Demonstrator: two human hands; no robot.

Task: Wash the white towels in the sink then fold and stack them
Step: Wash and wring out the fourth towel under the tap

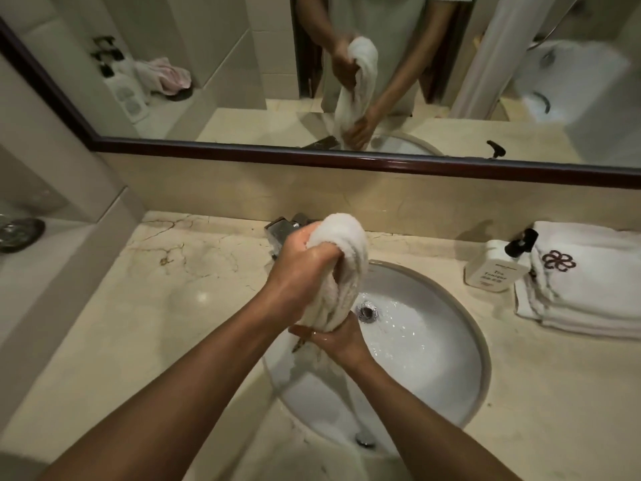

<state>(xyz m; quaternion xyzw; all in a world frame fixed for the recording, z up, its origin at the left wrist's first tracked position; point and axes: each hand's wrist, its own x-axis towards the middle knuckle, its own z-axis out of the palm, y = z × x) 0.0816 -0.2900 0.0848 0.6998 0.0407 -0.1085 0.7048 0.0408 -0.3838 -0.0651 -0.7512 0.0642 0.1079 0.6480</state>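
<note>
A wet white towel (341,269) is bunched into a thick roll above the round white sink (464,328). My left hand (301,262) grips its upper part, with the towel's top bulging over my fingers. Lower down, my right hand (333,336) grips the bottom end of the roll just over the basin's left side. Water lies in the sink around the metal drain (367,312). The tap (282,230) sits behind my left hand, partly hidden by it.
A stack of folded white towels (586,282) with a dark flower emblem lies on the marble counter (156,307) at the right, beside a white pump bottle (494,265). A mirror (242,81) runs along the back wall. A dark dish (20,232) sits at the far left.
</note>
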